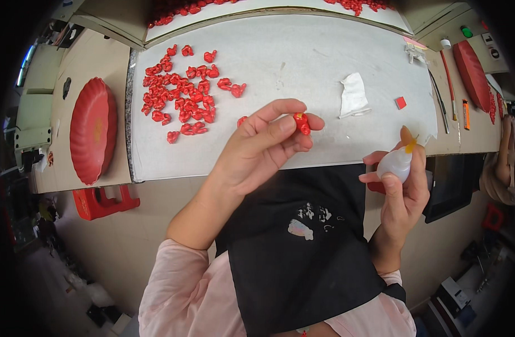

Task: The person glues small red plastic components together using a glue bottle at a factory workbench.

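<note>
Between the thumb and fingers of my left hand point(251, 147) is a small glossy red figurine point(304, 126) with a gold-coloured spot near its top. My right hand point(406, 196) is wrapped round a whitish squeeze bottle point(394, 164), whose yellow nozzle point(411, 146) with a thin tip points up. The two hands are apart, over the near edge of the white work sheet point(302, 62). Many similar red figurines point(181, 90) lie loosely grouped on the left part of the sheet. Another red piece point(242, 120) shows partly behind my left hand.
A crumpled white tissue point(354, 94) and a small red square point(400, 103) lie on the sheet. Red scalloped trays stand left point(93, 130) and far right point(472, 76). Near the right one lie a brush point(449, 84) and an orange knife point(466, 114). A shelf edge point(280, 11) borders the back.
</note>
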A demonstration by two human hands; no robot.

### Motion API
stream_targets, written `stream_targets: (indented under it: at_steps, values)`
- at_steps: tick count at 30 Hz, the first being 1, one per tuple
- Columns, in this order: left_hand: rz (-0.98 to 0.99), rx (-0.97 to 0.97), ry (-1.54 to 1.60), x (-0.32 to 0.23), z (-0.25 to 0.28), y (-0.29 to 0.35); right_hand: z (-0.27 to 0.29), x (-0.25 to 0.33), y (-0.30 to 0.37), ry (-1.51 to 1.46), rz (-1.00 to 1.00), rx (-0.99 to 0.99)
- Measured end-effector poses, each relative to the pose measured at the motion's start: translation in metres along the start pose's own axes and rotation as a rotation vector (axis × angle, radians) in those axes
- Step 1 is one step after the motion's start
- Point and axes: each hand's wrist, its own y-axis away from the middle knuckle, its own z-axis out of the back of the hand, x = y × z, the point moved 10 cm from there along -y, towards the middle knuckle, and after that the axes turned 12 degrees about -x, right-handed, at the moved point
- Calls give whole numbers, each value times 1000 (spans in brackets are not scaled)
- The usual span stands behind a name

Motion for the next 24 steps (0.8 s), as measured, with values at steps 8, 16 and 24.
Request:
stream_targets:
  at_steps: [8, 16, 24]
  values:
    - [23, 17, 9, 25, 0, 10, 28, 18, 14, -117, 192, -303]
    - [-3, 16, -80, 27, -4, 15, 1, 53, 24, 50, 520, -104]
    - [-18, 29, -109, 27, -6, 16, -12, 54, 27, 109, 557, -49]
